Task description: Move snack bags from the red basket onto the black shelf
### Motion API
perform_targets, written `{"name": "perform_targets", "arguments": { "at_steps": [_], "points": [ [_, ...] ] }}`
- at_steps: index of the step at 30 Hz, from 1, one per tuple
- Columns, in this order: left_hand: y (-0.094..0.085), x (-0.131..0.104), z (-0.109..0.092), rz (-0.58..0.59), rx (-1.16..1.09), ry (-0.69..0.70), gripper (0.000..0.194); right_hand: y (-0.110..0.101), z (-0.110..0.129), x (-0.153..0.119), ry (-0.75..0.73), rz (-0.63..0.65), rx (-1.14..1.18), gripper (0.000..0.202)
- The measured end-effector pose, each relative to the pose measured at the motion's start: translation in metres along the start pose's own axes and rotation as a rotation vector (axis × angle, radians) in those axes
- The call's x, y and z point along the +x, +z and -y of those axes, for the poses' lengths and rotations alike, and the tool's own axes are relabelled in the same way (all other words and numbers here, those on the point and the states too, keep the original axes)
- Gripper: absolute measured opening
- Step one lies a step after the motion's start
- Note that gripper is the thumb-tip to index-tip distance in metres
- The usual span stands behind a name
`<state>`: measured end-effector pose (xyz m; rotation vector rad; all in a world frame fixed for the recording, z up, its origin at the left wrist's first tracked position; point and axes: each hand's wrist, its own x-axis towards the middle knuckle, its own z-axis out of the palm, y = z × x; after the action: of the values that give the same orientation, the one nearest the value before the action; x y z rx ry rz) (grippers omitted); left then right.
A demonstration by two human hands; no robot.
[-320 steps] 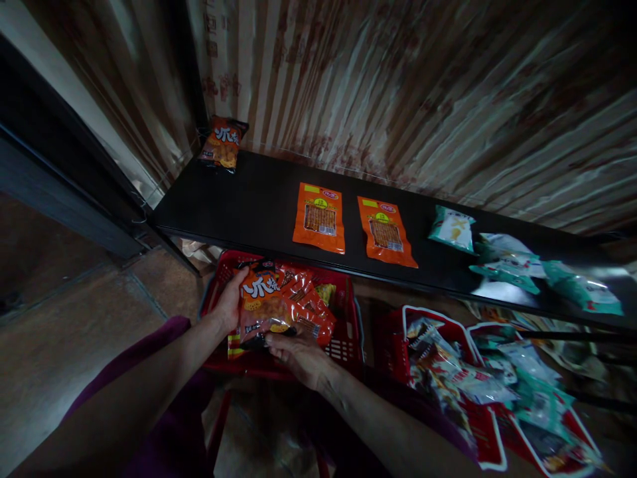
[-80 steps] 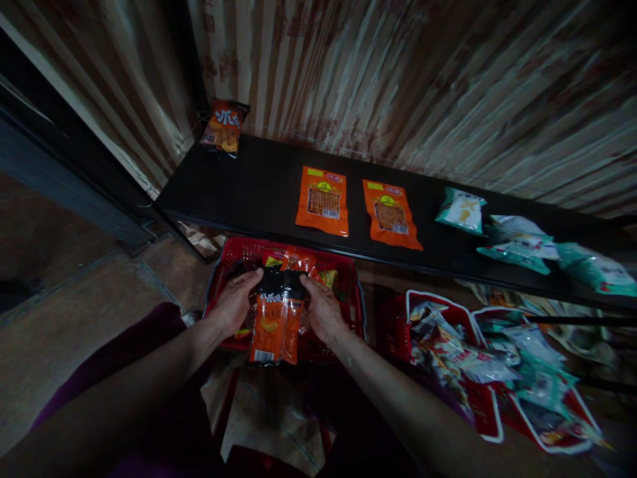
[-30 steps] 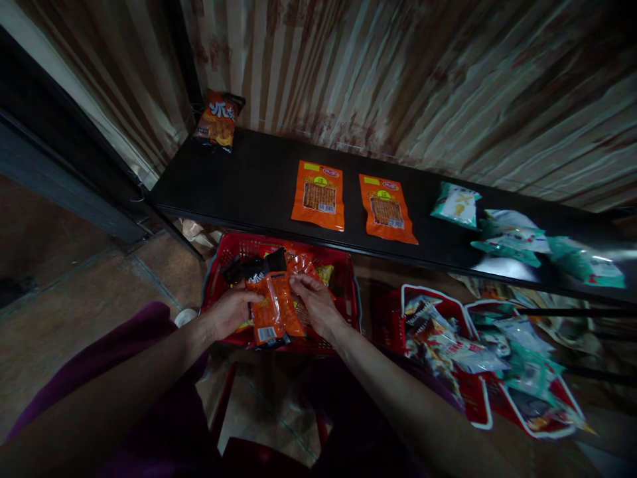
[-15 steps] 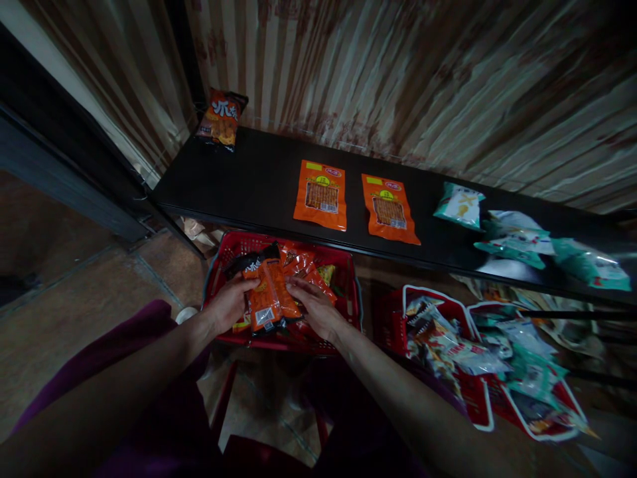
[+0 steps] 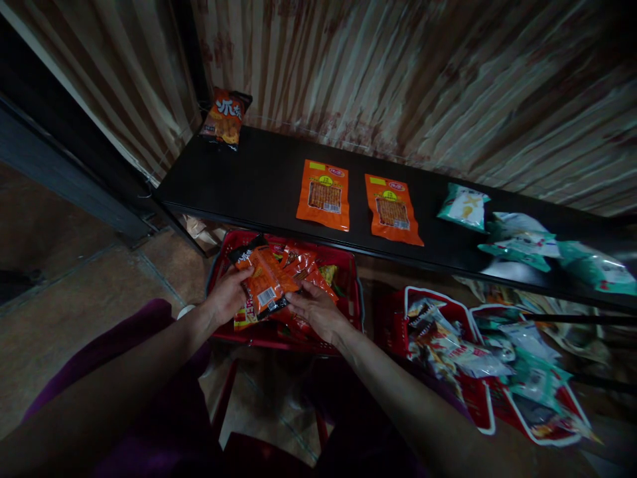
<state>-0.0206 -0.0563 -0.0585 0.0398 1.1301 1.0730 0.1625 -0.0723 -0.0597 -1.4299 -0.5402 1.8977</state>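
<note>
Between my two hands is an orange and black snack bag (image 5: 269, 282), its back with a barcode turned up. My left hand (image 5: 227, 295) grips the bag's left edge, thumb on top. The fingers of my right hand (image 5: 318, 311) pinch its lower right side. Underneath stands a red basket (image 5: 355, 292) with several orange, red and yellow packets in it. On the black shelf (image 5: 249, 192) beyond, a similar orange and black bag (image 5: 226, 119) leans at the far left corner. Two flat orange packets (image 5: 324, 196) (image 5: 393, 211) lie near the shelf's middle.
Several teal and white bags (image 5: 465, 207) lie on the shelf's right part. Below them, two red baskets with white rims (image 5: 490, 405) (image 5: 535, 435) hold many packets. A pleated curtain (image 5: 348, 73) hangs behind the shelf. Dark posts (image 5: 186, 53) rise at the left.
The held bag has tilted, its lower end swinging to the right, and its barcode has moved slightly up. Both hands keep their hold. The view has shifted a little.
</note>
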Motion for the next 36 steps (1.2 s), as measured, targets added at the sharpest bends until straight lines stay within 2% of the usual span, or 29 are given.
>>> {"name": "perform_targets", "arguments": {
  "at_steps": [4, 9, 18, 24, 29, 33, 36],
  "points": [
    [0.0, 0.001, 0.001, -0.003, -0.018, 0.048, 0.019, 0.003, -0.002, 0.0, 0.066, -0.015, 0.089, 0.038],
    [-0.001, 0.002, 0.005, 0.022, -0.034, 0.075, 0.023, 0.008, -0.005, -0.004, 0.21, 0.067, 0.137, 0.034],
    [-0.002, 0.003, 0.002, -0.033, -0.028, 0.009, 0.02, 0.012, -0.011, -0.006, 0.1, 0.076, 0.069, 0.035],
    [0.0, 0.003, -0.006, -0.056, -0.01, -0.045, 0.022, 0.009, -0.009, -0.001, 0.07, 0.017, 0.127, 0.035],
    [0.001, 0.002, -0.008, -0.077, -0.03, -0.09, 0.015, 0.008, -0.011, 0.002, 0.034, 0.0, 0.103, 0.035],
    [0.002, 0.001, -0.008, -0.093, -0.013, -0.063, 0.016, 0.007, -0.017, 0.002, -0.034, -0.055, -0.014, 0.056],
    [0.003, 0.0, -0.009, -0.112, 0.021, -0.023, 0.017, 0.004, -0.018, 0.003, -0.165, -0.072, -0.165, 0.079]
  ]
}}
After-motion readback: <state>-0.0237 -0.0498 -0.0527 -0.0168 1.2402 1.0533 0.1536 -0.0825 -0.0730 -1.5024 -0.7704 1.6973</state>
